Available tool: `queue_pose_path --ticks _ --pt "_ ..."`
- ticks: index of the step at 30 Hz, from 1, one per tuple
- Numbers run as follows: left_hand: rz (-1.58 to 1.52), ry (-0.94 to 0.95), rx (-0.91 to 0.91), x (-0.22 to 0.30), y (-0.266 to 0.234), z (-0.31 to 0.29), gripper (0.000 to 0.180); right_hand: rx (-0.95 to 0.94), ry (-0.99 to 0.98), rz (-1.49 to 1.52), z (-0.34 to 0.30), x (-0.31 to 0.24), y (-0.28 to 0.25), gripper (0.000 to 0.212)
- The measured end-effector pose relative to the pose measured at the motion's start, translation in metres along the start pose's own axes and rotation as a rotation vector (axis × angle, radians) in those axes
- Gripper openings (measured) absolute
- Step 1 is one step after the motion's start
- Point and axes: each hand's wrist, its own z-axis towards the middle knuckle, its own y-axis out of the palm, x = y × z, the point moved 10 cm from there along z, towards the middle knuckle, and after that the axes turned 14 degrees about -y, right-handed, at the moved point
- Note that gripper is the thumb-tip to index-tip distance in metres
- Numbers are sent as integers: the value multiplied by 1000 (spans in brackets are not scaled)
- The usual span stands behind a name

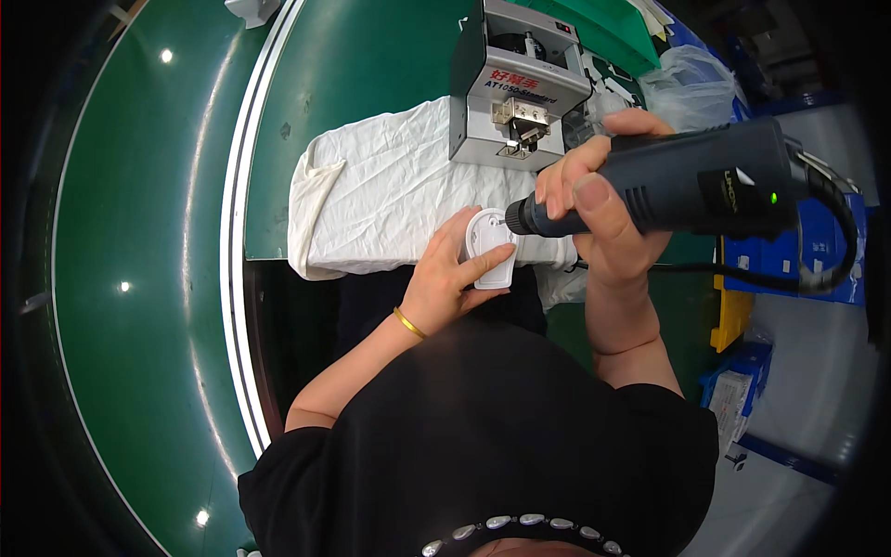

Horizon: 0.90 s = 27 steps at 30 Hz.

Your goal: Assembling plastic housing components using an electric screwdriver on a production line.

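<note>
My left hand (452,267) is closed around a small white plastic housing (497,276), rounded at its far end, with its hollow side turned up. The thumb lies across the housing's edge. In my right hand (605,190) is a dark electric screwdriver (701,181), lying nearly level with its tip pointing left. A green light glows near its rear end, where a black cable leaves. The bit reaches into the upper part of the housing; whether a screw sits under it is too small to tell. Both hands are over the near edge of a white cloth (385,190).
A grey screw-feeder machine (515,88) stands on the cloth's far side. Behind it is a green bin (603,28), with a clear plastic bag (691,84) to the right. Blue bins (770,255) and a yellow bin (731,316) stand at right. A green conveyor belt (153,232) runs along the left.
</note>
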Motion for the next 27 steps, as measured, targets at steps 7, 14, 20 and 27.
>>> queue_pose_path --ticks 7,14,20,27 --pt "2 5 16 3 -1 -1 66 -27 5 -46 -4 5 3 49" --pt "-6 7 16 1 0 -1 66 -62 -24 -28 -5 6 7 42" --pt "-25 8 16 1 0 0 64 -60 -15 -11 -3 10 11 37" --pt "-42 -5 6 0 0 1 63 -116 -11 -114 -2 14 9 44"
